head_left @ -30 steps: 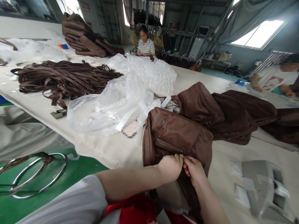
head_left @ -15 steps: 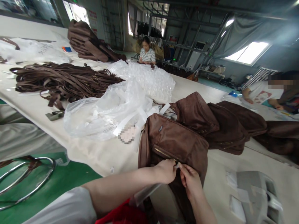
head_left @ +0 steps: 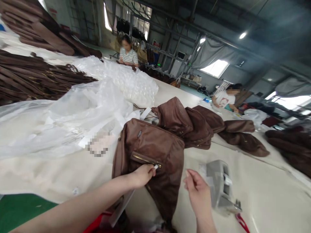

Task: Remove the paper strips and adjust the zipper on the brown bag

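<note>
A brown leather-look bag [head_left: 155, 139] with a brass-coloured front zipper lies on the table in front of me. My left hand [head_left: 143, 175] is closed at the zipper's lower end, pinching the zipper pull [head_left: 156, 166], which has a small white wrap on it. To the right of the bag, apart from it, is my right hand [head_left: 198, 187]. Its thumb and fingertips are drawn together; anything between them is too small to make out. Just beyond the right hand stands a grey tape dispenser [head_left: 216, 174].
More brown bags [head_left: 194, 126] lie behind and to the right. Clear plastic bags [head_left: 85, 110] and a pile of brown straps [head_left: 36, 77] cover the left side. Two people sit farther off, one [head_left: 128, 56] at the back and another [head_left: 224, 98] at the right.
My right hand has left the zipper pull and moved right, towards the tape dispenser. My left hand stays at the pull. The view has swung to the right.
</note>
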Action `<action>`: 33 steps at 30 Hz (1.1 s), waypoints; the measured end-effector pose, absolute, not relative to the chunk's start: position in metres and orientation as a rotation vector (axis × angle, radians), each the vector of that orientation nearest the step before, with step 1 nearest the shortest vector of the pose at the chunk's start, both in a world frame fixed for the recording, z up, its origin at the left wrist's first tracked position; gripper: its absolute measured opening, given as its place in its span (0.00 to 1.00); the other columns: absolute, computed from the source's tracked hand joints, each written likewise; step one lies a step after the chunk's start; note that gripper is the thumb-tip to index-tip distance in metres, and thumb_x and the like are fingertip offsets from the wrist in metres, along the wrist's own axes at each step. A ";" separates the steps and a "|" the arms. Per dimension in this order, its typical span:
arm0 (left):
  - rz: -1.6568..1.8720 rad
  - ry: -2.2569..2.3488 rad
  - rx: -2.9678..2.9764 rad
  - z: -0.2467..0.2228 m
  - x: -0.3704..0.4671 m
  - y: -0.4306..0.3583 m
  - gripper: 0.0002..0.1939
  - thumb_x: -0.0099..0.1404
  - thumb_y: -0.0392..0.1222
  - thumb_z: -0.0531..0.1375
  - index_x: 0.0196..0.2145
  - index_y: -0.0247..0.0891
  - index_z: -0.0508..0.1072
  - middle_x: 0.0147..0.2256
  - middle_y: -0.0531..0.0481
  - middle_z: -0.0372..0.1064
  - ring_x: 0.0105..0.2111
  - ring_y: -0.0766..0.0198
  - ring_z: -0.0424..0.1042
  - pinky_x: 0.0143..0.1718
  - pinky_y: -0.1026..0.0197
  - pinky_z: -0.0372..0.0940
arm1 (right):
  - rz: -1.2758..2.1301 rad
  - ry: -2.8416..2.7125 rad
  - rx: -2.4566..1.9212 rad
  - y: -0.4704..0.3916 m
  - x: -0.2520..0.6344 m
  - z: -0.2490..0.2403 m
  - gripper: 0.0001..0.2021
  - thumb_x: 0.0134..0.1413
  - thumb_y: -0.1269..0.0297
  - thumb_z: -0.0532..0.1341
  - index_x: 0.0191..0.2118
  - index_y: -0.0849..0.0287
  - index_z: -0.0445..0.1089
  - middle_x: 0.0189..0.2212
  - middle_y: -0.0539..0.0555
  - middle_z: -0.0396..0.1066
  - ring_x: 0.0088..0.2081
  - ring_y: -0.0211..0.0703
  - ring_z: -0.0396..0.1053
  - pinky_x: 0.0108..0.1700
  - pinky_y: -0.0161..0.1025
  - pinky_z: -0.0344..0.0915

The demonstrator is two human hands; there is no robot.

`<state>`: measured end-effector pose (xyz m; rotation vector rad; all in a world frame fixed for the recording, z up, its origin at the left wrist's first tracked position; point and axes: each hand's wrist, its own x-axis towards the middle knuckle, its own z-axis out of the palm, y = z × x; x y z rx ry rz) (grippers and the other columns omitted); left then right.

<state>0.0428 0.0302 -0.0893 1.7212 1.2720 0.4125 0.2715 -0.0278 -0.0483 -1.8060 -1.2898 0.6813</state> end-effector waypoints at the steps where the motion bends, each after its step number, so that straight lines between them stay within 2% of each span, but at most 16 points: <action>1: 0.420 1.263 1.701 -0.091 0.042 0.031 0.11 0.63 0.39 0.46 0.27 0.38 0.66 0.23 0.54 0.61 0.26 0.65 0.61 0.29 0.65 0.55 | 0.489 -1.218 -1.908 -0.037 0.296 -0.040 0.23 0.52 0.44 0.56 0.43 0.58 0.71 0.28 0.54 0.74 0.29 0.45 0.71 0.34 0.39 0.66; 4: 0.454 1.220 1.685 -0.099 0.041 0.033 0.14 0.63 0.45 0.45 0.27 0.39 0.63 0.21 0.56 0.56 0.25 0.65 0.58 0.27 0.65 0.53 | 0.009 -1.035 -2.199 -0.062 0.371 -0.027 0.23 0.52 0.43 0.54 0.41 0.57 0.73 0.36 0.59 0.75 0.36 0.52 0.72 0.38 0.43 0.65; 6: 0.457 1.193 1.689 -0.104 0.041 0.035 0.15 0.62 0.48 0.44 0.26 0.39 0.62 0.21 0.56 0.54 0.24 0.65 0.57 0.27 0.64 0.52 | -0.061 -1.038 -2.322 -0.074 0.412 -0.030 0.25 0.52 0.42 0.51 0.39 0.56 0.74 0.37 0.60 0.75 0.38 0.53 0.71 0.38 0.44 0.65; 8: 0.465 1.178 1.698 -0.106 0.042 0.036 0.15 0.61 0.49 0.43 0.26 0.39 0.61 0.21 0.56 0.55 0.24 0.64 0.57 0.27 0.64 0.52 | 0.107 -1.071 -2.344 -0.081 0.441 -0.040 0.26 0.51 0.40 0.51 0.35 0.57 0.75 0.35 0.59 0.76 0.37 0.52 0.72 0.38 0.42 0.66; 11: 0.475 1.184 1.708 -0.105 0.043 0.036 0.14 0.60 0.49 0.43 0.25 0.39 0.61 0.21 0.55 0.55 0.24 0.64 0.57 0.28 0.63 0.52 | 0.400 -0.996 -2.214 -0.085 0.461 -0.060 0.24 0.45 0.40 0.57 0.32 0.56 0.76 0.33 0.57 0.77 0.38 0.50 0.72 0.37 0.39 0.67; 17: 0.481 1.211 1.663 -0.097 0.043 0.031 0.15 0.60 0.50 0.44 0.26 0.40 0.61 0.20 0.56 0.54 0.22 0.65 0.56 0.25 0.64 0.52 | 0.604 -0.599 -1.833 -0.090 0.462 -0.074 0.25 0.29 0.46 0.70 0.32 0.62 0.77 0.36 0.57 0.77 0.42 0.51 0.71 0.35 0.36 0.69; 21: 0.483 1.195 1.658 -0.097 0.042 0.030 0.14 0.60 0.50 0.44 0.26 0.39 0.61 0.19 0.56 0.53 0.22 0.65 0.54 0.25 0.64 0.51 | 0.603 -0.528 -1.648 -0.107 0.459 -0.070 0.23 0.32 0.50 0.71 0.35 0.61 0.76 0.42 0.57 0.76 0.46 0.52 0.70 0.38 0.37 0.70; 24: 0.469 1.183 1.637 -0.100 0.043 0.031 0.15 0.59 0.51 0.45 0.26 0.39 0.61 0.19 0.57 0.53 0.22 0.66 0.54 0.24 0.65 0.50 | 0.628 -0.497 -1.736 -0.123 0.456 -0.077 0.23 0.32 0.51 0.72 0.35 0.61 0.76 0.38 0.55 0.77 0.43 0.51 0.71 0.39 0.37 0.70; 29: 0.480 1.167 1.582 -0.106 0.044 0.033 0.18 0.58 0.56 0.45 0.26 0.39 0.61 0.19 0.58 0.50 0.20 0.67 0.51 0.23 0.65 0.48 | 0.792 -0.423 -1.674 -0.130 0.449 -0.099 0.23 0.28 0.51 0.73 0.31 0.60 0.74 0.24 0.51 0.74 0.29 0.42 0.72 0.34 0.36 0.71; 33: 0.476 1.142 1.537 -0.106 0.043 0.032 0.19 0.59 0.57 0.45 0.27 0.39 0.62 0.18 0.59 0.49 0.18 0.68 0.49 0.21 0.65 0.45 | 0.741 -0.469 -1.865 -0.136 0.458 -0.111 0.22 0.24 0.47 0.72 0.27 0.58 0.74 0.21 0.51 0.74 0.27 0.46 0.72 0.32 0.39 0.72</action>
